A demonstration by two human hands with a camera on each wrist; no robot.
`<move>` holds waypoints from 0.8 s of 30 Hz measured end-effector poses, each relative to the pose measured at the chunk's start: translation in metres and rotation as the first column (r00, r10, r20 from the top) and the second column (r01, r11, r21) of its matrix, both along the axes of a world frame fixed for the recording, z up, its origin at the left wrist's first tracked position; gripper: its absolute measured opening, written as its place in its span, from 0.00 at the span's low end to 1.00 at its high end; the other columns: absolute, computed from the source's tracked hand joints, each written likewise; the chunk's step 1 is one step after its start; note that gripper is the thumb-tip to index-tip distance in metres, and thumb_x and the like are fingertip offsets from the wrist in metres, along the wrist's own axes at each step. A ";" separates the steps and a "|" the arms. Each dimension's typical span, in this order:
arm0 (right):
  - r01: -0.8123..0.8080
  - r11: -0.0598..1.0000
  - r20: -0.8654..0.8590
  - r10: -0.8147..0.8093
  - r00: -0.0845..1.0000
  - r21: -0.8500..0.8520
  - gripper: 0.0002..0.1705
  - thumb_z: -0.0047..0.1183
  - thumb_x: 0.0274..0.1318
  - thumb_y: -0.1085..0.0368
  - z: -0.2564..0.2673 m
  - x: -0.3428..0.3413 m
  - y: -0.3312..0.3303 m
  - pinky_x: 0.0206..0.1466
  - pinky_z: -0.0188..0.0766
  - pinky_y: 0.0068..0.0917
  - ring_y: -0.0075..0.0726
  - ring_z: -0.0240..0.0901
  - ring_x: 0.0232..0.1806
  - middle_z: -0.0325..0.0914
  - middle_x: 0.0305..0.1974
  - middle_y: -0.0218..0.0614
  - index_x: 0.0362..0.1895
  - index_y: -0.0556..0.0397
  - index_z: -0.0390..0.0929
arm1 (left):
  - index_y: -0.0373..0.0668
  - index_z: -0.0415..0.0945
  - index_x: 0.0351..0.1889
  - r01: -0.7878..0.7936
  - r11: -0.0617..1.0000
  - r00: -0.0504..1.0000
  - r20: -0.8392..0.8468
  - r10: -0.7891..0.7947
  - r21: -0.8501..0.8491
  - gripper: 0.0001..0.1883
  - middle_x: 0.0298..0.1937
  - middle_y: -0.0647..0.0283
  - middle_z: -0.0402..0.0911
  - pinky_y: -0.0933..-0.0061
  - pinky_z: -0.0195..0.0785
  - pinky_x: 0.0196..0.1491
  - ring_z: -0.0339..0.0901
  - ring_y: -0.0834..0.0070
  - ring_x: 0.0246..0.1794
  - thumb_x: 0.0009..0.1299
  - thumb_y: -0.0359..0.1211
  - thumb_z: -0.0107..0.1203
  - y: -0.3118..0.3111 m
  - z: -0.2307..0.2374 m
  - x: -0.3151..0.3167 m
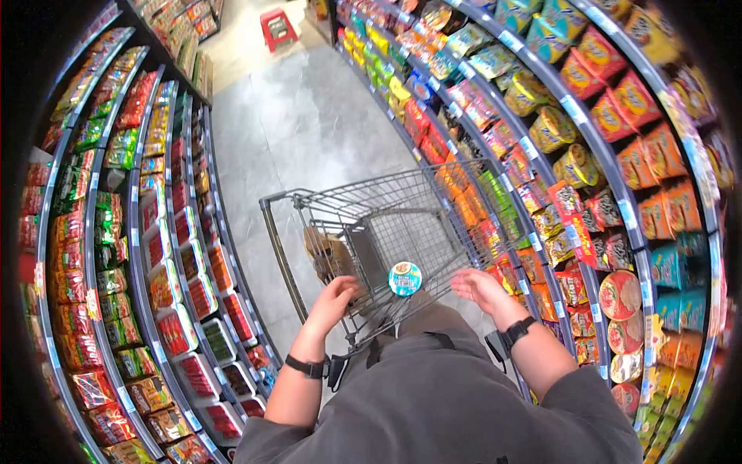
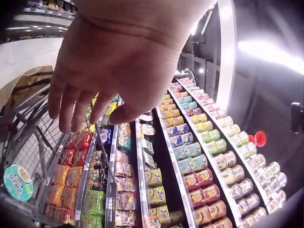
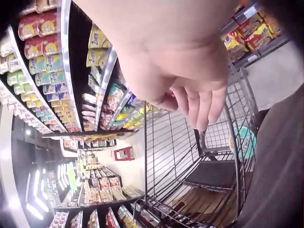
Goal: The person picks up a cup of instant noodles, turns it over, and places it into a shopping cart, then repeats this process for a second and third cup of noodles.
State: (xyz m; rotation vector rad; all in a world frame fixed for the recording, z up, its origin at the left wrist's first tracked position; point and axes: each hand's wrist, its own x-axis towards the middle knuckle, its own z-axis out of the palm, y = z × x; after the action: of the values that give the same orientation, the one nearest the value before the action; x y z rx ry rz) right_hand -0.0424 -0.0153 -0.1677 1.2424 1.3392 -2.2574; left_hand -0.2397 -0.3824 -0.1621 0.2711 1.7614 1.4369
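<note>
Both hands hover apart over the near side of a grey wire shopping cart [image 1: 402, 185]. My left hand [image 1: 334, 303] is near the cart's left corner; the left wrist view shows its fingers [image 2: 71, 107] extended and slightly spread, with nothing held. On the other side, my right hand [image 1: 481, 292] has a relaxed palm and loosely bent fingers [image 3: 204, 107], also holding nothing. Between the hands, at the cart's near side, is a round teal disc [image 1: 405, 279] bearing a food picture and lettering. It also shows at the left edge of the left wrist view.
Shelves of packaged snacks and noodles [image 1: 556, 131] curve along the right. More shelves with packets and trays [image 1: 178, 309] line the left. Grey floor [image 1: 301, 116] runs between them toward a red stool [image 1: 278, 29]. A brown item [image 1: 328, 254] lies at the cart's left end.
</note>
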 end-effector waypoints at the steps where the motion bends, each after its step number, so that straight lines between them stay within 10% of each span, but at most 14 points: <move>1: 0.027 1.000 0.000 -0.027 1.000 0.016 0.20 0.41 0.68 0.68 0.008 0.017 -0.003 0.57 0.77 0.39 0.44 0.79 0.58 0.80 0.56 0.47 0.62 0.56 0.71 | 0.38 0.72 0.64 0.019 1.000 0.999 -0.041 -0.020 -0.012 0.17 0.55 0.60 0.83 0.71 0.72 0.54 0.80 0.73 0.52 0.79 0.32 0.48 -0.011 -0.002 0.002; 10: 0.314 0.937 0.023 -0.321 0.947 0.155 0.19 0.40 0.67 0.69 0.043 0.140 -0.023 0.55 0.77 0.38 0.43 0.80 0.55 0.80 0.54 0.46 0.59 0.57 0.73 | 0.36 0.72 0.64 0.068 0.998 0.992 0.106 -0.067 -0.004 0.19 0.53 0.57 0.84 0.70 0.73 0.54 0.81 0.71 0.49 0.76 0.31 0.49 -0.019 -0.006 0.030; 24: 0.556 0.794 -0.160 -0.532 0.831 0.246 0.16 0.42 0.71 0.65 0.089 0.256 -0.057 0.53 0.76 0.33 0.39 0.81 0.53 0.82 0.52 0.43 0.57 0.55 0.75 | 0.36 0.73 0.64 0.590 0.785 0.762 -0.193 -0.619 -0.188 0.21 0.54 0.58 0.82 0.69 0.71 0.58 0.78 0.71 0.54 0.76 0.35 0.54 0.082 0.044 0.055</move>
State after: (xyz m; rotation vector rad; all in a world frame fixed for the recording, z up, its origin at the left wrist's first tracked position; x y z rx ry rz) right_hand 0.2140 -0.0724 -0.0785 1.8603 1.5277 -2.5709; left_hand -0.1849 -0.3008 -0.1177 0.9062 1.7128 0.8448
